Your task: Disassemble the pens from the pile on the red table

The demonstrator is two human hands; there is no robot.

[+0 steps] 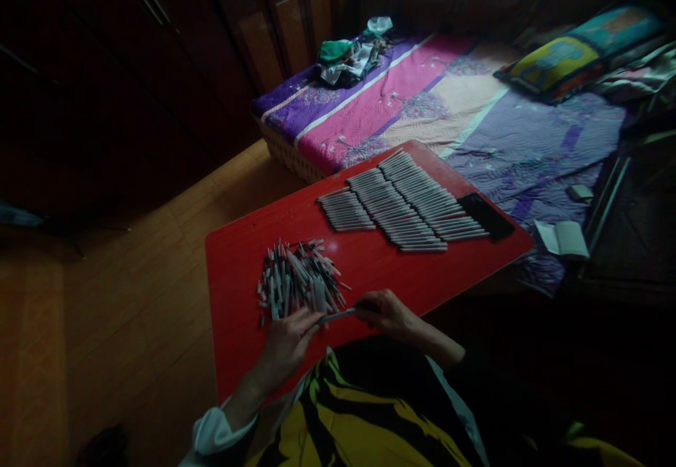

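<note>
Between my two hands is a slim pale pen (339,315), lying almost level near the table's front edge. My left hand (285,344) pinches its left end, and my right hand (388,314) has its fingers closed round the other end. Just beyond my left hand lies a loose pile of white, grey and dark pen parts (288,277), pointing in many directions. Farther off to the right, many pale pens (393,206) are laid side by side in three slanting rows. The light is dim, so fine details of the pens are hard to make out.
The red table (237,256) carries a flat black object (486,215) at its right corner. Behind it stands a bed (364,111) with folded clothes (348,58), a colourful pillow (560,65) and an open notebook (567,239). Dark wooden cabinets (222,51) line the left.
</note>
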